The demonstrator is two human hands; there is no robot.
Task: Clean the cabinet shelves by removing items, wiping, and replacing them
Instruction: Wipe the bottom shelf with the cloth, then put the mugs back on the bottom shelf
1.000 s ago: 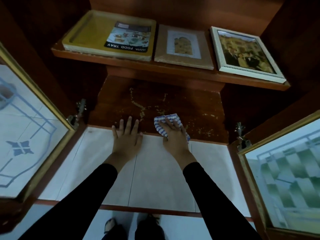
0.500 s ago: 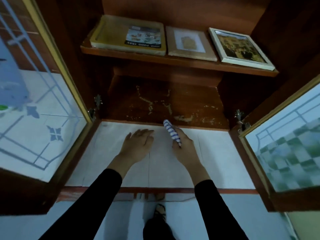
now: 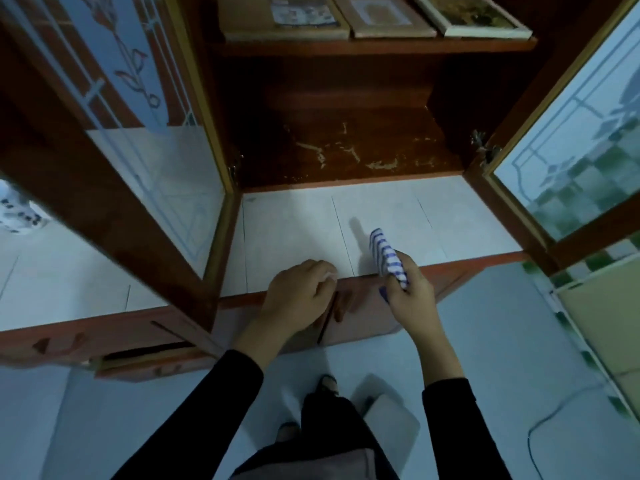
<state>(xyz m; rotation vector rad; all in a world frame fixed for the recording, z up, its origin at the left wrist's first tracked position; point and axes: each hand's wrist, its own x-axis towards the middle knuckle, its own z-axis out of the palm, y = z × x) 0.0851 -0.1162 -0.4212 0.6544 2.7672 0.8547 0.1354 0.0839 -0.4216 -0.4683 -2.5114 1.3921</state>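
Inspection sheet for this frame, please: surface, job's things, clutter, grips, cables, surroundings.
Surface: lower shelf lined with white sheets; back panel shows pale peeling patches.
Job's things: blue-striped cloth, bunched, raised over the shelf's front edge; upper shelf carries a labelled tray, a brown frame and a white picture frame, all lying flat.
Clutter: nothing seen.
Grips: left hand at the shelf's front edge, fingers curled, contents unclear; right hand holds the cloth.
Cables: thin dark cable on the floor, lower right.
Surroundings: left door and right door, both glass, stand open; pale tiled floor.
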